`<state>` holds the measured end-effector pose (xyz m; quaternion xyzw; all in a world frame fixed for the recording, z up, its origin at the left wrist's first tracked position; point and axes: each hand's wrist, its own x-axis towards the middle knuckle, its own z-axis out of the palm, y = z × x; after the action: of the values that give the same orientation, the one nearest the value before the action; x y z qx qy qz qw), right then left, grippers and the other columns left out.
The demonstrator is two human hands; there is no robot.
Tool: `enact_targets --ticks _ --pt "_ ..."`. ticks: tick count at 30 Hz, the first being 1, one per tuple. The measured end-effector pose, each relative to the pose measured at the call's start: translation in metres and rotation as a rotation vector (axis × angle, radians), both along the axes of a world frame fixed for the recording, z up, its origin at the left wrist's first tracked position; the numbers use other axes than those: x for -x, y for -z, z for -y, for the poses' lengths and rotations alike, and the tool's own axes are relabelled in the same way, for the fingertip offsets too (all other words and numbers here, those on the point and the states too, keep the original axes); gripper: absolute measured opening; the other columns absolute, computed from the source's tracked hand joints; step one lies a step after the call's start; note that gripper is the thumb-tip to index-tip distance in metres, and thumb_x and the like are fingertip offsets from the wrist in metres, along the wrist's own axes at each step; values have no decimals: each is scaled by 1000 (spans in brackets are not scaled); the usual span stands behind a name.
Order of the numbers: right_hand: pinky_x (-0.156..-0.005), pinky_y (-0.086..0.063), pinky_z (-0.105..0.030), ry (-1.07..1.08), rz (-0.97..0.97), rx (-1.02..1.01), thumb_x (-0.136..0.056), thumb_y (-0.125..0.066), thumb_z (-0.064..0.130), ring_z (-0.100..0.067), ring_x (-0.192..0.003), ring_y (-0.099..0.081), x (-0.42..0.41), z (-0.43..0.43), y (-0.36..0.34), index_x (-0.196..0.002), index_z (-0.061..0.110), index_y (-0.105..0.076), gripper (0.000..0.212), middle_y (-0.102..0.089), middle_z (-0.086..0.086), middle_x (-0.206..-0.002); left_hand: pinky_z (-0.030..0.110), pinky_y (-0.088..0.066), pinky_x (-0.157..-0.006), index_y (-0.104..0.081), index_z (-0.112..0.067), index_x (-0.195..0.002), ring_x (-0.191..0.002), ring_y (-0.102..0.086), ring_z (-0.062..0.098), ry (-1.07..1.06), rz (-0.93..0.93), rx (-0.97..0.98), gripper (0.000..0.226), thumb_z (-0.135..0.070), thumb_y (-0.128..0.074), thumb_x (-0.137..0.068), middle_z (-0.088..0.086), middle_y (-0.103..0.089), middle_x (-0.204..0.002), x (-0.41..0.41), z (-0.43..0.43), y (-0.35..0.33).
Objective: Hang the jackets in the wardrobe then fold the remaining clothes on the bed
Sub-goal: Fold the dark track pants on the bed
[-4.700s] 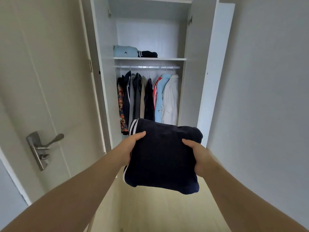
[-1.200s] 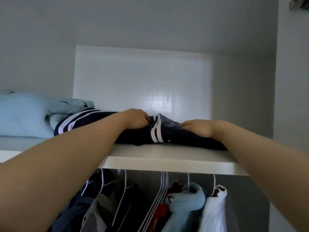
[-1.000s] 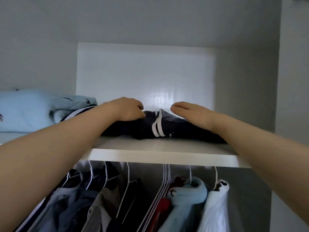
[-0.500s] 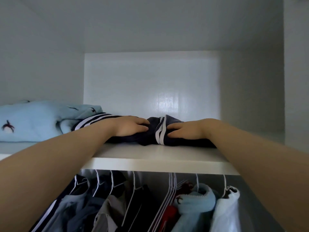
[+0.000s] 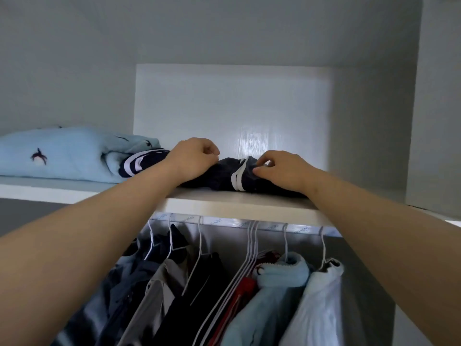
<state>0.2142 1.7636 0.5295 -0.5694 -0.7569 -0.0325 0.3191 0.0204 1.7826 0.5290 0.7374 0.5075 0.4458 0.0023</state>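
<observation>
A folded navy garment with white stripes (image 5: pixel 224 174) lies on the white upper wardrobe shelf (image 5: pixel 224 204). My left hand (image 5: pixel 192 157) hovers over its left part with fingers curled, and I see nothing in its grasp. My right hand (image 5: pixel 280 169) sits on the right part, its curled fingertips pinching the fabric beside the white stripes. Another navy striped piece (image 5: pixel 138 163) lies just left of my left wrist. Below the shelf, several jackets (image 5: pixel 282 275) hang on white hangers from the rail (image 5: pixel 224 221).
A folded light blue garment with a small dark emblem (image 5: pixel 62 156) fills the shelf's left side. The wardrobe's back panel (image 5: pixel 232 108) is close behind the clothes. Its right side wall (image 5: pixel 446 121) stands beyond a bare stretch of shelf.
Earlier I carried the folded navy garment to the wardrobe and laid it on the shelf. In the last half second both hands went from lying flat on it to raised, with curled fingers.
</observation>
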Motion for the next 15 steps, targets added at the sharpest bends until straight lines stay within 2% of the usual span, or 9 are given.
enact_targets --ticks 2,4,7,9,12,13,15 --pt "-87 -43 -30 23 -44 -46 -91 -53 33 -14 -96 -48 3 9 3 -100 24 -62 16 -52 8 -100 23 -40 -84 -63 -22 -105 -103 -57 16 44 69 -28 18 -21 -53 -90 -2 -65 -107 -5 13 4" --pt "-76 -43 -23 3 -142 -97 -91 -53 30 -13 -92 -51 7 23 5 -94 17 -65 18 -57 6 -95 21 -41 -75 -60 -22 -109 -95 -58 15 101 143 -57 20 -20 -53 -90 -1 -66 -101 -8 25 7" --pt "-61 -35 -12 -5 -284 -157 -93 -50 26 -12 -83 -50 17 44 9 -95 9 -69 26 -60 3 -89 13 -40 -60 -57 -24 -109 -76 -54 10 177 304 -89 21 -17 -52 -89 -3 -65 -89 -7 42 11" --pt "-60 -36 -14 5 -352 -181 -93 -50 24 -11 -77 -50 32 57 14 -89 9 -68 24 -59 5 -79 13 -44 -66 -58 -26 -104 -78 -56 10 265 403 -77 19 -17 -53 -88 -3 -65 -91 2 53 16" --pt "-67 -41 -22 -26 -499 -221 -91 -52 22 -14 -80 -56 55 77 24 -76 24 -62 18 -59 10 -76 38 -52 -87 -57 -31 -93 -93 -63 19 394 489 -70 17 -16 -54 -86 0 -67 -94 17 70 30" --pt "-69 -43 -24 -39 -561 -243 -91 -52 21 -16 -80 -58 62 83 29 -74 28 -61 20 -61 8 -77 41 -52 -88 -57 -31 -92 -93 -64 22 427 505 -73 17 -16 -55 -86 1 -67 -92 22 78 37" --pt "-69 -44 -26 -54 -710 -303 -90 -52 16 -16 -74 -57 81 99 43 -74 30 -60 23 -64 4 -76 40 -53 -87 -58 -31 -90 -92 -65 25 498 527 -71 20 -12 -54 -87 4 -68 -91 35 92 50"
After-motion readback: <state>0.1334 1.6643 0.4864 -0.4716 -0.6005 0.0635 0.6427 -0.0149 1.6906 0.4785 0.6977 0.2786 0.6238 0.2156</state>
